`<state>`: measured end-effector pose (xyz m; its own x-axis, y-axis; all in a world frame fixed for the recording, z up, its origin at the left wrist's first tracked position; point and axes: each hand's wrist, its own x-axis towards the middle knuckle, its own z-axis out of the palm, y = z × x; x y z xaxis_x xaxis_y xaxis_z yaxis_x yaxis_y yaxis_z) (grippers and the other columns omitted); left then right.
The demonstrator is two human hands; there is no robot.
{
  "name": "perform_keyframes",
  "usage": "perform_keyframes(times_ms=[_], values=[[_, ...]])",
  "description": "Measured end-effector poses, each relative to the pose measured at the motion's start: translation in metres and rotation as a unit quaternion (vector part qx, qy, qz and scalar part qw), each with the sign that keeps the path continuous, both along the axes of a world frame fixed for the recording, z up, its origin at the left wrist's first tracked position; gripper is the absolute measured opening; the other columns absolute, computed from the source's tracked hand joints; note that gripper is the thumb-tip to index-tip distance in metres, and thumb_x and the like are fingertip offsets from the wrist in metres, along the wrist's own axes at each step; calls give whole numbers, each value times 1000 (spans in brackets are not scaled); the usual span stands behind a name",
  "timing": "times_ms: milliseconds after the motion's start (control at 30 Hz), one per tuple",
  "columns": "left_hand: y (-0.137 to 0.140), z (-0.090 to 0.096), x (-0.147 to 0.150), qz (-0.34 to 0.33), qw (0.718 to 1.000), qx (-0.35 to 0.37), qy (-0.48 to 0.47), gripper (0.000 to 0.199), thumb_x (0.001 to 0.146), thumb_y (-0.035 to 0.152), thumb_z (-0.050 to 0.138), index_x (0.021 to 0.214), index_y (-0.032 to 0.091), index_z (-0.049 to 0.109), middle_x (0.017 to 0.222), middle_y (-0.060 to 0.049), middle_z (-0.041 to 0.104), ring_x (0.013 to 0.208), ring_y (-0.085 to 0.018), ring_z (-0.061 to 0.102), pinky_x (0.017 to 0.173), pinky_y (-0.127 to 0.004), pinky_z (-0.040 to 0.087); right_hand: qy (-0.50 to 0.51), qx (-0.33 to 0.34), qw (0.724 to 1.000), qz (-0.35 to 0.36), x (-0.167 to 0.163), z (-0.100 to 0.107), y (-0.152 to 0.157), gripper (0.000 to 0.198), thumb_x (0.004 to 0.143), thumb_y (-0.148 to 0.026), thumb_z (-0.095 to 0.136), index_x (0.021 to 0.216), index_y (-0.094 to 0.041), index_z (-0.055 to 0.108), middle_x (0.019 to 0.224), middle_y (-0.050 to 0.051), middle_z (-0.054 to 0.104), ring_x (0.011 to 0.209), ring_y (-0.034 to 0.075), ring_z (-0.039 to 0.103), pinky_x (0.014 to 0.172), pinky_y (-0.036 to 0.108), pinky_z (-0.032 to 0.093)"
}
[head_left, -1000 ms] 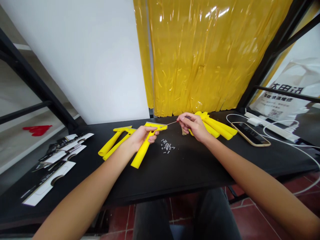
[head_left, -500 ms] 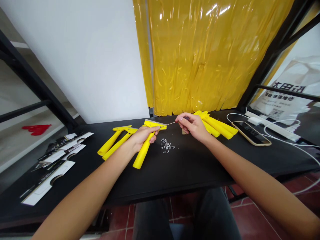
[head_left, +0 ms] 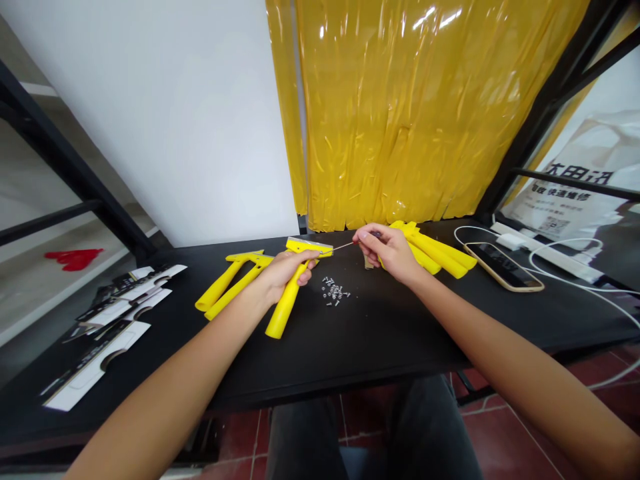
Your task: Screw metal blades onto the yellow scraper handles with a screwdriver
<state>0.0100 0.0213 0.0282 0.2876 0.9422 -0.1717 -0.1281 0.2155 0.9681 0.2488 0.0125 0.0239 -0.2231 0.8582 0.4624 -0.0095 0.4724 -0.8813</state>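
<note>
My left hand [head_left: 290, 275] is closed around the neck of a yellow scraper [head_left: 284, 308], whose wide head points away from me and whose handle comes back toward me. In my right hand [head_left: 384, 248] is a thin screwdriver [head_left: 344, 247]; its metal shaft reaches left to the scraper head beside my left thumb. My fingers hide most of the screwdriver's handle, and I cannot tell whether the tip sits in a screw. A small pile of screws [head_left: 334, 291] lies on the black table just right of the scraper.
Several more yellow scrapers [head_left: 225, 283] lie left of my left hand, and yellow handles [head_left: 440, 252] lie beyond my right hand. Printed cards [head_left: 107, 357] are piled at the left. A phone [head_left: 503, 267] with white cables [head_left: 565, 248] is at the right. Yellow plastic strips [head_left: 390, 120] hang behind.
My right hand and the screwdriver have shifted very slightly to the right. The scraper stays in my left hand, almost unmoved.
</note>
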Motion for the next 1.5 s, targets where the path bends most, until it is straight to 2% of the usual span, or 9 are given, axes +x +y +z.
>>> perform_keyframes(times_ms=[333, 600, 767, 1200, 1300, 1500], values=[[1, -1, 2, 1, 1000, -4, 8, 22, 81, 26, 78, 70, 15, 62, 53, 1, 53, 35, -5, 40, 35, -21, 25, -3, 1, 1000, 1, -1, 1, -1, 29, 92, -49, 61, 90, -21, 67, 63, -4, 49, 45, 7, 40, 41, 24, 31], [-2, 2, 1, 15, 1000, -12, 7, 26, 81, 24, 78, 63, 15, 60, 45, 2, 48, 35, -6, 39, 34, -21, 24, 20, 9, 1000, -5, -1, 3, -3, 30, 90, -50, 63, 89, -20, 67, 61, -4, 48, 44, 7, 39, 40, 23, 28], [-2, 2, 1, 16, 1000, -7, 22, 32, 81, 25, 77, 58, 15, 58, 43, 1, 47, 35, -6, 39, 35, -20, 26, 11, 9, 1000, -4, -1, 3, -3, 29, 91, -49, 63, 89, -21, 67, 62, -4, 49, 46, 7, 41, 41, 24, 31], [-3, 2, 1, 21, 999, -1, 36, 34, 81, 27, 78, 56, 14, 58, 42, 1, 46, 34, -6, 39, 34, -20, 26, 13, 16, 1000, 3, -3, 3, -5, 30, 92, -49, 62, 91, -20, 67, 63, -4, 49, 46, 7, 41, 41, 24, 32], [-5, 5, 3, 32, 998, -7, 53, 34, 80, 27, 78, 56, 14, 58, 42, 1, 47, 34, -6, 40, 34, -20, 27, 5, 31, 1000, 5, -3, 2, -5, 29, 92, -49, 61, 92, -20, 67, 63, -4, 49, 47, 7, 42, 43, 24, 33], [-7, 8, 2, 20, 997, -10, 70, 27, 76, 28, 81, 62, 14, 63, 52, 0, 56, 37, -6, 45, 33, -20, 30, -62, 103, 993, 7, 1, 4, -9, 24, 93, -43, 62, 94, -20, 67, 67, -2, 53, 54, 9, 47, 51, 25, 40]])
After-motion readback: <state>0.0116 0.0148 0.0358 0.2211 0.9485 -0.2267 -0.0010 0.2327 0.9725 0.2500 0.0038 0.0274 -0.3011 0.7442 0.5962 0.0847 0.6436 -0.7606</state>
